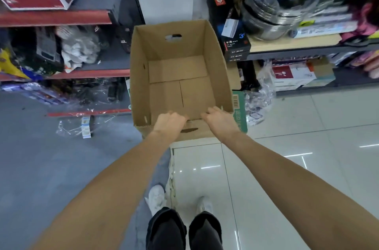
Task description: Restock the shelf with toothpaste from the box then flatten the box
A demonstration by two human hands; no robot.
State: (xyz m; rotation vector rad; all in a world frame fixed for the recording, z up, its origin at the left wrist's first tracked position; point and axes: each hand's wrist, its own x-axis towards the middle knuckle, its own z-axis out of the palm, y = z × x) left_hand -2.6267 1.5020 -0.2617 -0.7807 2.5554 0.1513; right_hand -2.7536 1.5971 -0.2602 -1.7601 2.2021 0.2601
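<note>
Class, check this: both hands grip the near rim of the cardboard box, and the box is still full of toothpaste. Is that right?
Not quite. The head view shows the left hand and right hand gripping the near rim of the cardboard box, but the box is empty.

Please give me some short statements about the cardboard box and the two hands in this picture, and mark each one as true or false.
1. The cardboard box is empty inside. True.
2. Both hands grip the near wall of the box. True: the left hand and the right hand curl over its top edge.
3. The box is already flattened. False: its walls stand upright.
4. The far wall has a handle hole. True.
5. The box is full of toothpaste. False: only the bare bottom flaps show.
</note>
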